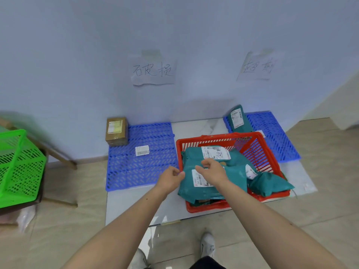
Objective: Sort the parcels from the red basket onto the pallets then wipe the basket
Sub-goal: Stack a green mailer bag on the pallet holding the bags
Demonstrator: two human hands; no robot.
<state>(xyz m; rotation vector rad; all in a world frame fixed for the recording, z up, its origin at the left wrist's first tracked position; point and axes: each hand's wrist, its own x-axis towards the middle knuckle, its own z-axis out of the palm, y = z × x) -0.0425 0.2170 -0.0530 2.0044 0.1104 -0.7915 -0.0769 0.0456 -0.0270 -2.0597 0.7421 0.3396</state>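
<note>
Parcels in teal poly mailers fill the red basket [258, 150]; both hands are on the top one

Top teal mailer [206, 183] lies across the basket's near-left rim, label up. Left hand [171, 179] pinches its left edge, fingers curled; right hand [212, 169] is curled over its upper face, seemingly gripping the film, though the fingertips are hard to read. Film looks soft, slick, probably light; it will likely sag, so hold opposite edges or support underneath rather than pull on the label. More mailers beneath, one [270, 183] slumped over the right rim. Brown box [116, 131] sits on the left blue pallet [139, 171]; another teal mailer [238, 118] leans on the right pallet [275, 136]. Sorting looks early, wiping not yet started
</note>
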